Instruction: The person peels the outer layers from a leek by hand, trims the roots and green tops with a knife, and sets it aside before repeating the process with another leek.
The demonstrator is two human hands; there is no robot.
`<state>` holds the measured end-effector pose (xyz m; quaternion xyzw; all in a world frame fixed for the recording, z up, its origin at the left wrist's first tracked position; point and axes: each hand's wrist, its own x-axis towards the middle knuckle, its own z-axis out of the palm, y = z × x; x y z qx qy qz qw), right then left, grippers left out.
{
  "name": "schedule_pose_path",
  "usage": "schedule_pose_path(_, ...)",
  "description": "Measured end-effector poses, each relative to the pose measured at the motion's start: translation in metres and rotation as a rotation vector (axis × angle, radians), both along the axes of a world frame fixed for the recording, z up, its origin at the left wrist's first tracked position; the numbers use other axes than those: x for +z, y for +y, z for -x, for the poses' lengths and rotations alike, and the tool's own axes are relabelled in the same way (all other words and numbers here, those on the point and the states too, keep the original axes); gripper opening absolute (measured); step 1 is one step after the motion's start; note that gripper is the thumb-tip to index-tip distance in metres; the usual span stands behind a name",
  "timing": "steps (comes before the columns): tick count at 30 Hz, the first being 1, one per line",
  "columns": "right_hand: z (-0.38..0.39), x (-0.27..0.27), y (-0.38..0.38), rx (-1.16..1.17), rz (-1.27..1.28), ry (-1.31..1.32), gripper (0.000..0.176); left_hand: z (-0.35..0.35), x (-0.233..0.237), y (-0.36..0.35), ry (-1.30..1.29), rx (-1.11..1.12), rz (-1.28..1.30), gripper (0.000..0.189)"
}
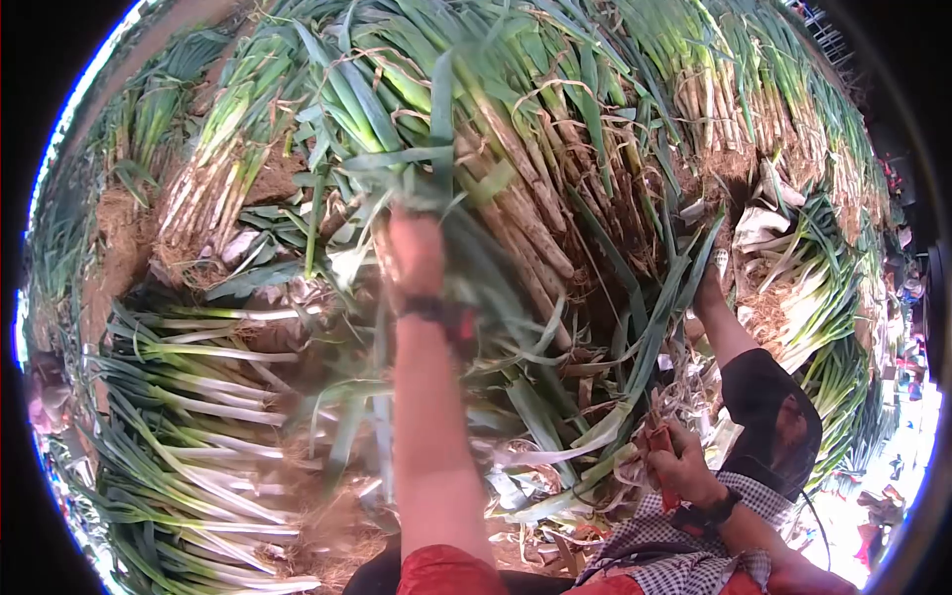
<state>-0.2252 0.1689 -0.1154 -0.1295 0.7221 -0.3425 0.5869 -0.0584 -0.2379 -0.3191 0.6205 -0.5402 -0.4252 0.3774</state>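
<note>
My left hand is stretched forward, smeared by motion, among green onion leaves at the front of the big heap. Its fingers do not show, and I cannot tell whether it grips the blurred leaves around it. Low on the right, my right hand is closed round a red handle; the rest of that tool is hidden. Dry peeled skins lie just beside this hand. Long green onions with brown, soil-covered stalks slant down from the heap between my hands.
At left, cleaned green onions lie in a row, white ends toward me. More bundles stand behind, and others at the far right. A bent leg and checked cloth occupy the lower right. Loose leaves litter the ground.
</note>
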Motion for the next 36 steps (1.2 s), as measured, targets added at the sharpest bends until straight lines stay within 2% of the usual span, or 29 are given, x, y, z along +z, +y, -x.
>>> schedule_pose_path(1,0.001,0.000,0.000,-0.026,0.009,-0.010,0.021,0.026,0.027,-0.002,0.102,-0.062,-0.026,0.036)
schedule_pose_path(2,0.001,-0.001,0.001,-0.055,0.023,-0.022,0.021,0.048,0.037,-0.001,-0.187,-0.126,-0.034,0.034)
schedule_pose_path(4,-0.001,-0.002,0.001,-0.135,0.087,-0.049,0.024,0.072,0.044,0.012,-0.265,-0.058,0.019,0.029)
schedule_pose_path(6,-0.004,0.004,-0.004,-0.139,0.117,-0.020,0.026,0.076,0.070,0.038,-0.057,-0.220,-0.141,0.027)
schedule_pose_path(8,-0.006,0.009,-0.004,-0.152,0.166,-0.094,0.029,0.114,0.020,0.070,-0.161,-0.351,0.263,0.027)
schedule_pose_path(10,-0.012,0.013,-0.004,-0.135,0.170,-0.127,0.032,0.137,0.029,0.115,-0.156,-0.594,0.174,0.028)
schedule_pose_path(12,-0.019,0.020,-0.006,-0.094,0.131,-0.112,0.034,0.162,-0.006,0.161,-0.090,-0.923,0.072,0.025)
schedule_pose_path(14,-0.021,0.024,0.001,-0.004,0.171,-0.071,0.038,0.165,-0.008,0.207,0.042,-0.838,0.086,0.026)
schedule_pose_path(15,-0.024,0.026,0.004,0.000,0.212,-0.074,0.039,0.149,0.027,0.207,0.248,-0.690,-0.065,0.031)
schedule_pose_path(16,-0.027,0.027,0.006,-0.002,0.258,-0.076,0.039,0.160,0.005,0.197,0.545,-0.556,-0.079,0.037)
schedule_pose_path(18,-0.031,0.029,0.010,-0.026,0.246,-0.096,0.041,0.126,0.052,0.158,0.358,-0.313,0.218,0.058)
schedule_pose_path(20,-0.036,0.034,0.007,-0.085,0.221,-0.179,0.041,0.083,0.082,0.108,0.371,-0.112,-0.043,0.045)
schedule_pose_path(21,-0.039,0.032,0.005,-0.065,0.193,-0.143,0.040,0.063,0.083,0.087,0.314,0.027,0.251,0.042)
schedule_pose_path(22,-0.043,0.028,0.001,-0.045,0.165,-0.110,0.038,0.045,0.083,0.067,0.257,0.112,0.233,0.034)
schedule_pose_path(23,-0.044,0.024,-0.002,-0.027,0.136,-0.076,0.037,0.017,0.086,0.046,-0.036,-0.096,-0.030,0.034)
schedule_pose_path(24,-0.042,0.022,-0.006,0.016,0.125,-0.065,0.037,-0.001,0.065,0.033,-0.339,-0.196,0.089,0.030)
schedule_pose_path(25,-0.039,0.019,-0.009,0.057,0.113,-0.056,0.037,-0.013,0.034,0.021,-0.503,-0.191,0.209,0.026)
schedule_pose_path(26,-0.036,0.015,-0.013,0.094,0.102,-0.047,0.037,-0.028,0.038,0.017,-0.694,-0.217,0.234,0.021)
schedule_pose_path(27,-0.033,0.010,-0.014,0.105,0.106,-0.045,0.038,-0.038,0.019,-0.005,-0.794,-0.237,0.135,0.018)
schedule_pose_path(28,-0.028,0.003,-0.015,0.121,0.134,-0.040,0.038,-0.052,0.025,-0.012,-0.795,-0.283,0.228,0.018)
schedule_pose_path(29,-0.024,-0.004,-0.015,0.136,0.155,-0.036,0.038,-0.055,0.025,-0.029,-0.838,-0.225,0.184,0.016)
schedule_pose_path(30,-0.022,-0.010,-0.017,0.152,0.171,-0.032,0.039,-0.060,0.029,-0.040,-0.935,-0.239,0.294,0.020)
schedule_pose_path(32,-0.021,-0.017,-0.025,0.116,0.132,-0.063,0.036,-0.061,0.032,-0.067,-0.927,-0.301,0.356,0.041)
schedule_pose_path(34,-0.021,-0.021,-0.035,0.086,0.091,-0.094,0.033,-0.054,0.014,-0.094,-0.814,-0.327,0.440,0.053)
schedule_pose_path(36,-0.020,-0.024,-0.040,0.030,0.023,-0.177,0.035,-0.043,0.001,-0.102,-0.824,-0.408,0.257,0.060)
